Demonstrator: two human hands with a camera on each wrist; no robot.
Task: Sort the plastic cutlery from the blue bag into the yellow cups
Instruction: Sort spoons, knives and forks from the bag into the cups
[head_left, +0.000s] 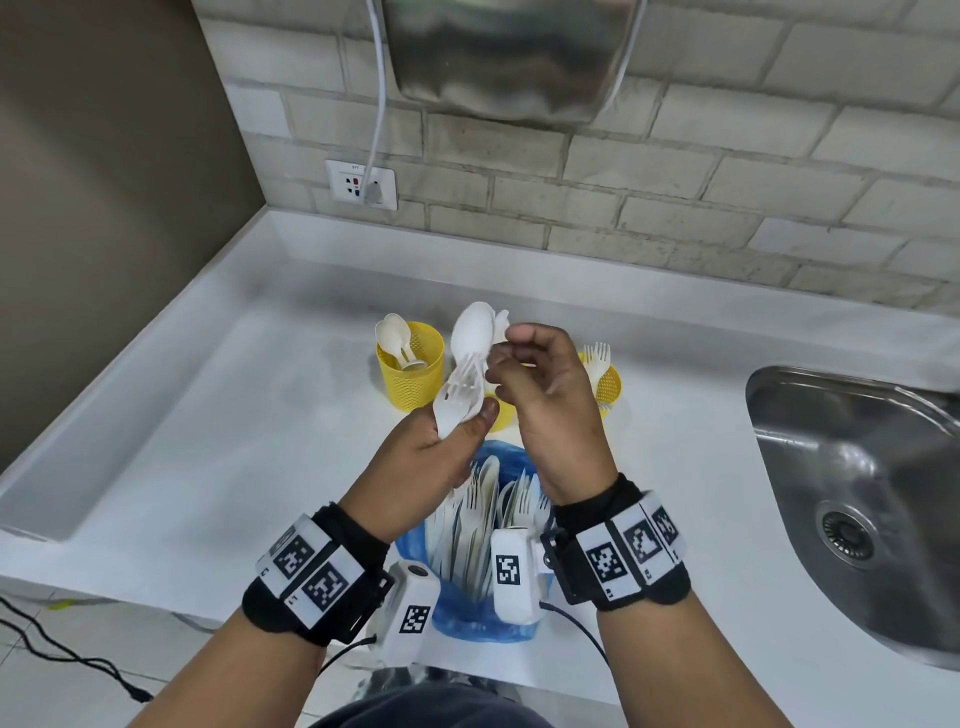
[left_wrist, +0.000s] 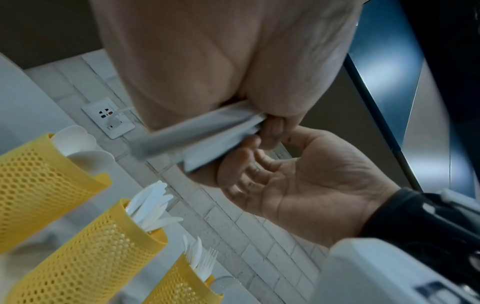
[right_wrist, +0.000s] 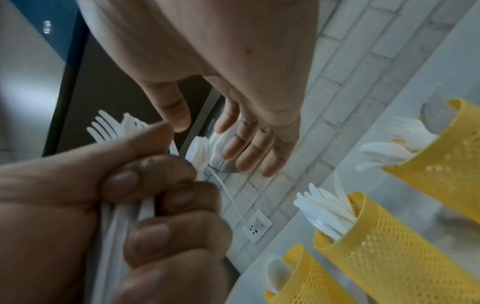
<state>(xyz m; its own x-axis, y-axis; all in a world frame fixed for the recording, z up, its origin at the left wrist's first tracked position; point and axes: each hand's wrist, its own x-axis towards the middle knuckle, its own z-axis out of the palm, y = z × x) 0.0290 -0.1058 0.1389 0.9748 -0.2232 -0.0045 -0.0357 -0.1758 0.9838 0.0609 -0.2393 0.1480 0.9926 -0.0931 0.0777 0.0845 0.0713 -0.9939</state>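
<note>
White plastic fills your left hand (head_left: 436, 441): it grips a mixed bunch (head_left: 465, 364) of spoons and forks by the handles, above the blue bag (head_left: 483, 545), which is near you and part full. Your right hand (head_left: 540, 384) is at the bunch's heads, fingers loosely curled; whether it pinches a piece, I cannot tell. The step appears to be singling out one piece; next it needs the matching cup (head_left: 410, 369). Only the wrist views show the middle cup (right_wrist: 369, 232) holding knives.

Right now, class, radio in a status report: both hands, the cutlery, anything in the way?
Left hand grips a cutlery bundle. Right hand open, fingers at the bundle. Blue bag not yet emptied; yellow cups partly filled. Nothing blocking them.
</note>
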